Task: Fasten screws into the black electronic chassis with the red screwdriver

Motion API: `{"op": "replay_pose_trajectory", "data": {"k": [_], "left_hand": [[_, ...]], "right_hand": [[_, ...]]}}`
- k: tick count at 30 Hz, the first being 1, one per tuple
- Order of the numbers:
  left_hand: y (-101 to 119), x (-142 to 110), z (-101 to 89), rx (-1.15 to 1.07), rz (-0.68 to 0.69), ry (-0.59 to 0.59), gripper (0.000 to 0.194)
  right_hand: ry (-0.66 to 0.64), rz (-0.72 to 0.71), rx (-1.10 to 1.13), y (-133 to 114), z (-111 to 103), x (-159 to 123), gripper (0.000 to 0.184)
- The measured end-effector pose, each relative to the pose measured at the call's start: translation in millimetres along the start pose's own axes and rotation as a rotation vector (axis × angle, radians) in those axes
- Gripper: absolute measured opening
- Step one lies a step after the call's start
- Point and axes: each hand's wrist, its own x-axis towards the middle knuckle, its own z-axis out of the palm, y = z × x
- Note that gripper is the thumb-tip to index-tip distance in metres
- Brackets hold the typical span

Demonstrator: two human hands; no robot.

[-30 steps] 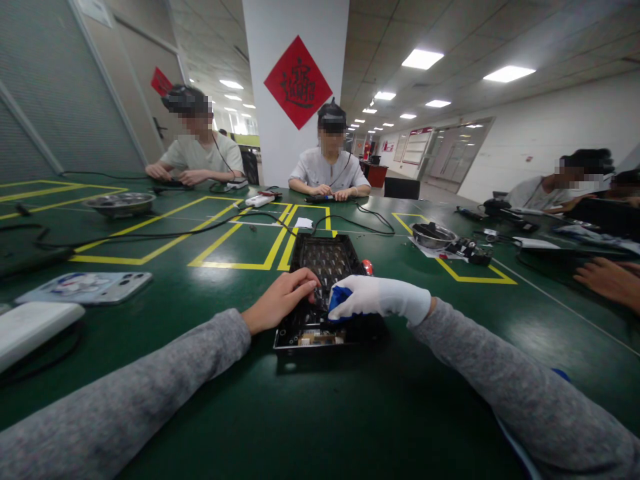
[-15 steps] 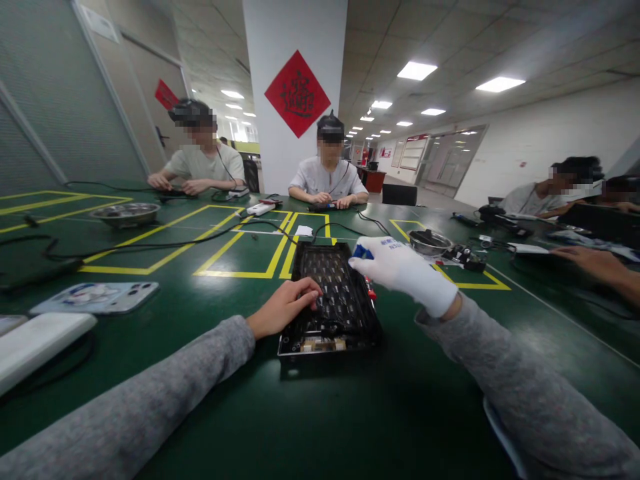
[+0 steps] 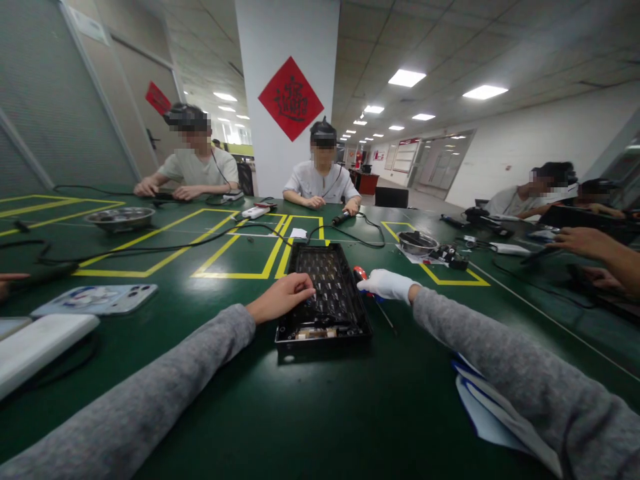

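Observation:
A black keyboard case with a grid of holes lies on the green table in front of me. My left hand is bare. Its fingers are curled and press on the case's left edge near the front. My right hand wears a white glove and lies on the table just right of the case. It is closed over a screwdriver: the red handle end sticks out past the fingers and the thin shaft runs back under the wrist.
A phone and a white box lie at the left. Metal bowls and black cables sit further back. White papers lie under my right forearm. Co-workers sit around; another person's hand reaches in at right.
My gloved right hand left the case's front, swung up and right, then came down on the screwdriver beside the case. My left hand stayed on the case.

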Motion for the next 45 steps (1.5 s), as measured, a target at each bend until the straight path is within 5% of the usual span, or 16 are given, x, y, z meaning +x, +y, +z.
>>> {"op": "replay_pose_trajectory", "data": {"k": [5, 8, 10, 14, 23, 28, 34, 45], "left_hand": [[17, 13, 4.5, -0.036, -0.073, 0.185, 0.045], [31, 17, 9.0, -0.226, -0.002, -0.011, 0.042], [35, 17, 10.8, -0.344, 0.051, -0.154, 0.033], [29, 14, 11.7, -0.407, 0.056, -0.262, 0.026], [23, 7, 18.2, -0.337, 0.105, -0.212, 0.023], [20, 6, 19.9, -0.347, 0.046, -0.191, 0.026], [21, 6, 17.0, -0.239, 0.141, -0.199, 0.028], [22, 5, 17.7, -0.216, 0.155, -0.179, 0.028]], "right_hand": [[0.158, -0.118, 0.348, -23, -11, -10, 0.033], [0.236, -0.252, 0.598, -53, 7, -16, 0.03], [0.271, -0.457, 1.05, -69, 28, -21, 0.024], [0.239, -0.56, 1.317, -81, 57, -31, 0.025], [-0.028, -0.466, 1.334, -63, 57, -35, 0.033], [0.061, -0.449, 1.411, -57, 66, -26, 0.037], [-0.06, -0.463, 1.38, -52, 65, -25, 0.04], [0.143, -0.537, 1.315, -57, 68, -36, 0.037]]}}
